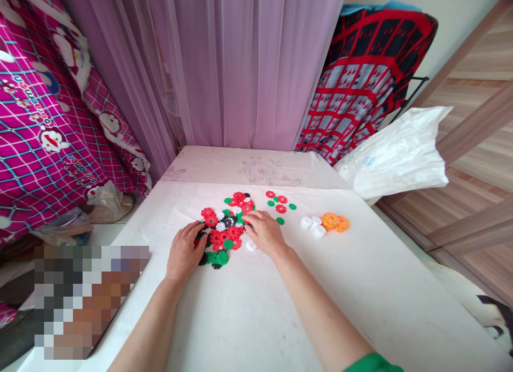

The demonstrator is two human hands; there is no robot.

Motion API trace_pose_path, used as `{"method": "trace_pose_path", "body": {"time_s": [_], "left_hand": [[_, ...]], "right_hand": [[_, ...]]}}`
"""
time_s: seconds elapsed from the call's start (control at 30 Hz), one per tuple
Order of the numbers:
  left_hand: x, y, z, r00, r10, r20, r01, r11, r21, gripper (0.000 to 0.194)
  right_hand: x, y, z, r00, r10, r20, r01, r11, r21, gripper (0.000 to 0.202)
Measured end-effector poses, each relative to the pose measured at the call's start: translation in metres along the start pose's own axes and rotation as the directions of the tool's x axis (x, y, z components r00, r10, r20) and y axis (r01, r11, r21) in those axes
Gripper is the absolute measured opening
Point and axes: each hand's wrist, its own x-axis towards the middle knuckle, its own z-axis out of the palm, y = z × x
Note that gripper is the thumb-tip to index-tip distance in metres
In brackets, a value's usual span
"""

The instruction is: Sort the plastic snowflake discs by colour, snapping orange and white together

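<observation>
A loose pile of notched plastic discs in red, green, black and white lies on the white table. My left hand rests at the pile's left side, fingers curved and apart, its tips touching black discs. On the opposite side, my right hand reaches over the pile's edge with its fingers apart. Its fingertips are at green and black discs, partly hidden under them. A white disc lies just below that hand. Neither hand visibly lifts a disc.
Loose red and green discs lie behind my right hand. Farther right sit white discs beside orange discs. A white plastic bag hangs by the table's right edge. A purple curtain stands behind. A blurred-out item is at left.
</observation>
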Motion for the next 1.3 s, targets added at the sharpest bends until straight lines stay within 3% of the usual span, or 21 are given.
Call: {"method": "trace_pose_path", "body": {"time_s": [0.17,0.37,0.53,0.73,1.0,1.3], "left_hand": [[0.000,-0.001,0.000,1.000,-0.003,0.006,0.003,1.000,0.003,0.041],[0.000,-0.003,0.003,0.999,0.036,0.007,-0.036,0.999,0.018,0.039],[0.001,-0.002,0.002,0.998,0.064,0.029,-0.065,0.997,0.036,0.041],[0.000,0.001,0.001,0.998,0.040,0.039,-0.041,0.999,0.034,0.041],[0.000,0.002,0.001,0.999,0.036,0.033,-0.037,0.999,0.038,0.041],[0.001,-0.002,0.003,0.997,0.057,0.042,-0.059,0.996,0.059,0.044]], "right_hand": [[0.031,-0.002,0.009,0.973,-0.185,0.136,0.188,0.982,-0.009,0.029],[0.038,-0.017,0.016,0.958,-0.273,0.082,0.271,0.962,0.031,0.034],[0.047,-0.034,0.025,0.912,-0.372,0.174,0.376,0.926,0.005,0.034],[0.049,-0.002,0.031,0.944,-0.276,0.180,0.276,0.961,0.026,0.037],[0.022,0.060,0.024,0.992,-0.123,0.031,0.121,0.989,0.081,0.040],[0.000,0.081,0.023,0.984,0.114,-0.135,-0.102,0.991,0.087,0.028]]}}
